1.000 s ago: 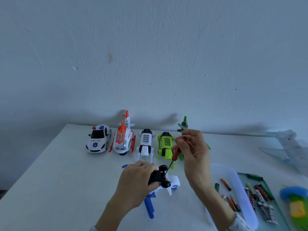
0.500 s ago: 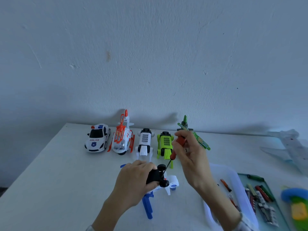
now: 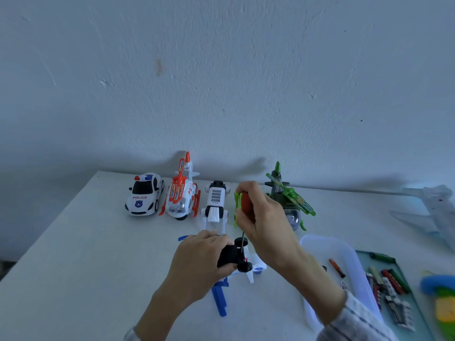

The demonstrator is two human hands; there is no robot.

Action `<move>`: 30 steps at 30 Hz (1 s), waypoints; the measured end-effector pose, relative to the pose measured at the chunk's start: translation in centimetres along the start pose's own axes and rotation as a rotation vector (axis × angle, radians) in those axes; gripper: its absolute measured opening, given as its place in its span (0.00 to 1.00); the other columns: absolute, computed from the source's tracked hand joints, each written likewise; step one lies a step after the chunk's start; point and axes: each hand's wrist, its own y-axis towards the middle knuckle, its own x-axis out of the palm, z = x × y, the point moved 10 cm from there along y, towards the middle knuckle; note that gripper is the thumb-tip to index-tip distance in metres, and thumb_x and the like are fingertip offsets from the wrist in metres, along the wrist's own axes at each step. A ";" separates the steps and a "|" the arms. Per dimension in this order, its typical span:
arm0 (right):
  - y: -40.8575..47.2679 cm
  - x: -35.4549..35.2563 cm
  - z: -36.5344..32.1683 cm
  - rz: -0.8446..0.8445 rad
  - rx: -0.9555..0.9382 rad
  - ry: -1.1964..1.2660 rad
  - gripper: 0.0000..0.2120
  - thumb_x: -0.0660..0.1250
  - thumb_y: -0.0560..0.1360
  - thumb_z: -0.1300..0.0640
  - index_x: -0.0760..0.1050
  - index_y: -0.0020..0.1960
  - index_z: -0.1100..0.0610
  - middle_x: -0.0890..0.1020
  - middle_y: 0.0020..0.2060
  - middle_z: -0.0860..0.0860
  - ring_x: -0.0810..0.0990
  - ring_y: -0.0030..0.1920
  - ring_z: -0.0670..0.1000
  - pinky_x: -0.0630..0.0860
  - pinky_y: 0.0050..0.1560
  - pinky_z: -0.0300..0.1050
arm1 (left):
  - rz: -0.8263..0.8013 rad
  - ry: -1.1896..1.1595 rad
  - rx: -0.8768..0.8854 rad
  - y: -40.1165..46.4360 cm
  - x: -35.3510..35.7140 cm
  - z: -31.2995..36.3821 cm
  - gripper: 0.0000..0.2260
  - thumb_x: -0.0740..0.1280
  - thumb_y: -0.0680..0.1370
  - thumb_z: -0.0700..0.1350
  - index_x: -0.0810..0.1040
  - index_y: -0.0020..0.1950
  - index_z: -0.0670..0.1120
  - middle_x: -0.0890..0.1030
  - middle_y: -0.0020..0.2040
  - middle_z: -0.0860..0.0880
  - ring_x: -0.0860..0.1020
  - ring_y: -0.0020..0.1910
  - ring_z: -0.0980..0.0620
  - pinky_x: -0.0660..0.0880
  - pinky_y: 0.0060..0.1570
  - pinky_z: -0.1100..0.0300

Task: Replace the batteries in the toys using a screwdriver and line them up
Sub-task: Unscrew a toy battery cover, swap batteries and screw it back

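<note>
Your left hand (image 3: 202, 257) is wrapped around the black underside of the white and blue toy aircraft (image 3: 242, 263), pinning it upside down on the white table (image 3: 73, 254) near you; your right hand (image 3: 261, 217) is clenched on the red-handled screwdriver (image 3: 245, 212), whose thin shaft runs down to the black belly between two small black wheels; whether the tip is seated in a screw head is too small to tell. The likeliest trouble is the tip riding out of the screw if you lean the shaft off vertical, which would chew the head or skate into your left fingers (image 3: 222, 238) just beside it; a loosened screw could also drop and roll on the bare tabletop, since the clear plastic tray (image 3: 320, 244) sits well to the right. The toy rests on its thin blue blades (image 3: 219, 299), so hard downward pressure may flex or snap them. Your right elbow hangs above that tray and its loose orange battery (image 3: 336, 267); a wide sweep could scatter it; the far row, white police car (image 3: 144, 194) through green helicopter (image 3: 288, 200), stands close behind your screwdriver hand and could be knocked out of line.
</note>
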 end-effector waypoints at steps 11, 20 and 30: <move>-0.4 -0.9 3.0 0.142 0.189 0.098 0.14 0.64 0.74 0.66 0.65 0.49 0.49 0.67 0.29 0.46 0.66 0.28 0.46 0.64 0.28 0.40 | -0.048 -0.002 -0.040 0.1 0.3 -0.4 0.13 0.63 0.68 0.64 0.75 0.44 0.58 0.76 0.34 0.61 0.73 0.33 0.61 0.66 0.32 0.67; -8.3 -1.3 12.4 0.522 0.774 0.678 0.12 0.63 0.76 0.71 0.66 0.48 0.56 0.75 0.30 0.60 0.71 0.23 0.54 0.66 0.20 0.43 | -0.091 -0.054 0.003 0.1 0.4 -0.2 0.14 0.71 0.66 0.61 0.76 0.47 0.57 0.78 0.37 0.61 0.76 0.36 0.59 0.69 0.31 0.64; -10.8 -0.9 13.4 0.594 0.845 0.754 0.12 0.62 0.76 0.71 0.65 0.54 0.59 0.76 0.31 0.64 0.71 0.22 0.52 0.66 0.20 0.42 | -0.189 -0.384 -0.080 -0.1 -0.3 -0.8 0.13 0.72 0.73 0.56 0.75 0.53 0.55 0.79 0.44 0.60 0.76 0.43 0.61 0.71 0.44 0.64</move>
